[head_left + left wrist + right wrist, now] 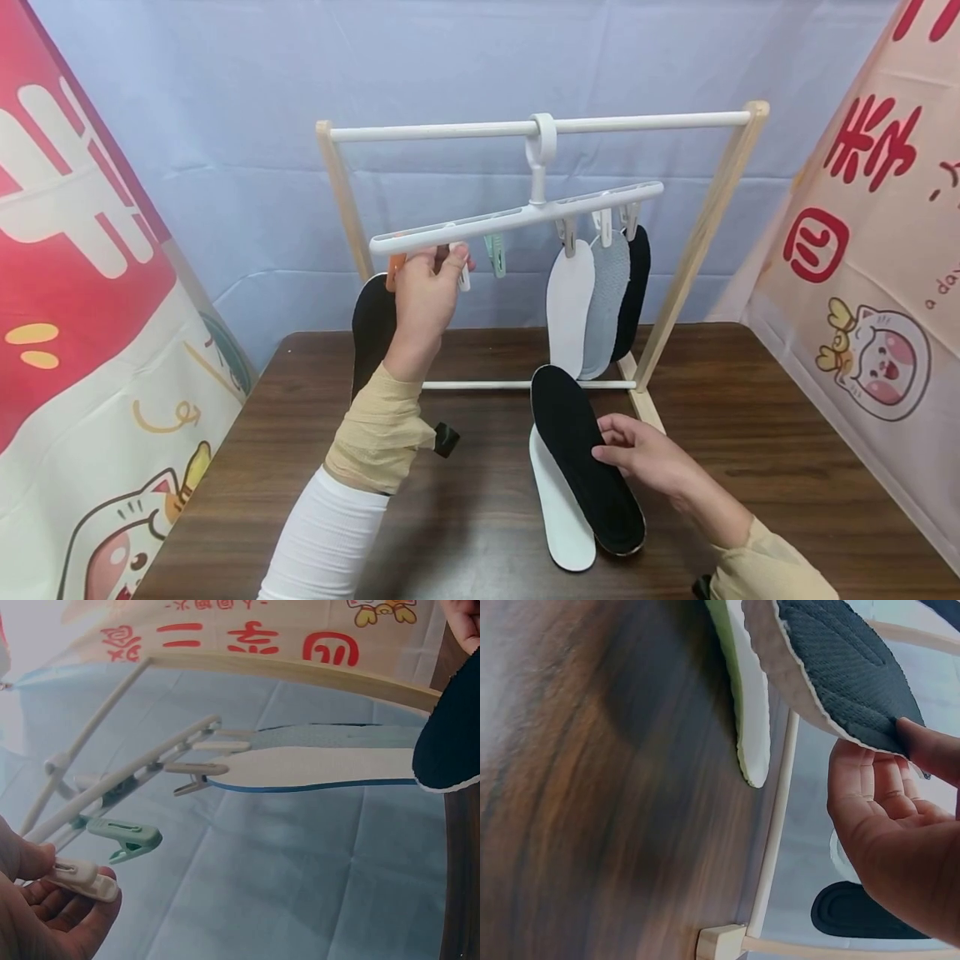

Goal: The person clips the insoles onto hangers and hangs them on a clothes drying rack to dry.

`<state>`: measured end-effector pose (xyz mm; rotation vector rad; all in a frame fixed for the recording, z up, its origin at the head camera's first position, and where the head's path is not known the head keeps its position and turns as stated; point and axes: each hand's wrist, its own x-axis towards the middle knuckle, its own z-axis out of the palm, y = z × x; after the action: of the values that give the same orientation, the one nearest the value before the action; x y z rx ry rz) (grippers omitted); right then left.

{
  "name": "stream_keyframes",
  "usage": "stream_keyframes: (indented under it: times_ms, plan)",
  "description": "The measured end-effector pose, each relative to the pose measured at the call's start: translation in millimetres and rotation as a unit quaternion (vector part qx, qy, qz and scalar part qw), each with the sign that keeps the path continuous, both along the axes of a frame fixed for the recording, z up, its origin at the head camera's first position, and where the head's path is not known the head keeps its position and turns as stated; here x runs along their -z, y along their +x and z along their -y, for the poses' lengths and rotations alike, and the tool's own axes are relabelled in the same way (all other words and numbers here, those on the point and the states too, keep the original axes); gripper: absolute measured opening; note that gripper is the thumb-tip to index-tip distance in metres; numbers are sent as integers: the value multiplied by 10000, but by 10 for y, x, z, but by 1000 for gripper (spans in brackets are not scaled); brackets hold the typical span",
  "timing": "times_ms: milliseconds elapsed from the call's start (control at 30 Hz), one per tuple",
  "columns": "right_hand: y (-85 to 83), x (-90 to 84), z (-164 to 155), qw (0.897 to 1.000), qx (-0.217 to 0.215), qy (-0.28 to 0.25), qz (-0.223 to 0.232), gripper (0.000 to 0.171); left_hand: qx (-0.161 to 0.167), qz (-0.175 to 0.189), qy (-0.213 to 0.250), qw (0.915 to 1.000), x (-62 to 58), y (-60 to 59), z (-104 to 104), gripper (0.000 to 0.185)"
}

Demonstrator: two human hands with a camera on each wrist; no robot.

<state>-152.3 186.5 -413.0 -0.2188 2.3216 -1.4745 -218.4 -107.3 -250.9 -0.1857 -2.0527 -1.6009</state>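
A white clip hanger point(517, 217) hangs tilted from the rack's top rail point(450, 131). My left hand point(450, 262) is raised to its low left end and pinches a white clip point(79, 876) between thumb and fingers. A green clip point(124, 836) hangs free just to the right, and a black insole point(372, 329) hangs behind my left wrist. My right hand point(611, 442) holds a black insole point(585, 467) by its edge, thumb on top, lifted over a white insole point(558, 508) lying on the table. In the right wrist view, the fingers point(870, 761) are under that black insole point(847, 667).
White point(568, 304), grey point(606, 300) and black point(636, 287) insoles hang clipped at the hanger's right end. The wooden rack's right leg point(701, 242) and lower rail point(480, 385) stand on the dark wooden table point(750, 450). Printed banners flank both sides.
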Motion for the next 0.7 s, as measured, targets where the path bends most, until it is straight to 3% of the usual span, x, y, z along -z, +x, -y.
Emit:
stream_keyframes:
  times_ms: [433,700]
  plan:
    - [-31,-101,175,9998,31,-184,-38,31,-21,-75,63,9999,10,-2,-14,18]
    - [-46,-181,260,9987,-207,-434,-165,32,2,-97,128,9999,23,5,-23,19]
